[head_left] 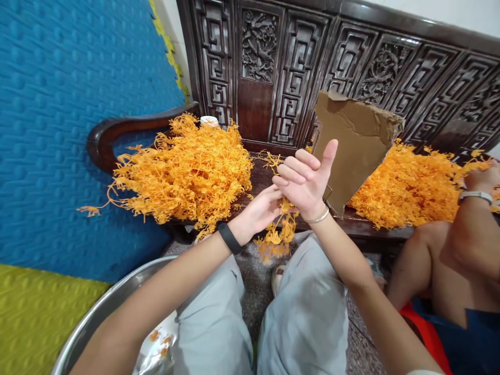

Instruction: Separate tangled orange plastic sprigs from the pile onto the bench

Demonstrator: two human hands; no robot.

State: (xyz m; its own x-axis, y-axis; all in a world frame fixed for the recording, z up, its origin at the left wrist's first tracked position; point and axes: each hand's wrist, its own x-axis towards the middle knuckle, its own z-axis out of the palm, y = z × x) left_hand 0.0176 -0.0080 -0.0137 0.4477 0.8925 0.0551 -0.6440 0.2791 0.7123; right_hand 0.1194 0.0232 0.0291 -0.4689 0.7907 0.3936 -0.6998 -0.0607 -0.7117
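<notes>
My right hand (pixel 307 179) is raised in front of me, palm turned up and inward. Its thumb stands out and its fingers are loosely bent with nothing visible in them. Just below and to the left, my left hand (pixel 260 211) reaches under it, fingers curled together. From it hangs a small bunch of orange plastic flower sprigs (pixel 275 237), slightly blurred; the exact grip is partly hidden. A large heap of the same orange sprigs (pixel 191 172) lies on the dark wooden bench (pixel 260 179) to the left.
A bent cardboard sheet (pixel 351 146) stands upright on the bench. Beyond it lies another orange heap (pixel 410 187), where a co-worker's hand (pixel 482 177) rests at the right edge. A metal basin (pixel 105 307) with a few orange bits stands at lower left.
</notes>
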